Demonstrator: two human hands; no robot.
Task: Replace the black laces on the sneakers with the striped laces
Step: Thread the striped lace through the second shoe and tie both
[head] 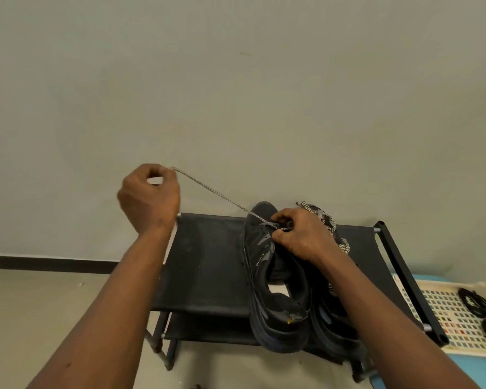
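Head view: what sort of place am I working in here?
Probably an indoor entryway or storage corner: a low black shoe rack against a plain wall, sneakers on it, and a perforated tray holding coiled black laces.

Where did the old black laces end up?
In the head view, the black laces lie coiled in the pale perforated tray at far right, just beside the black shoe rack.
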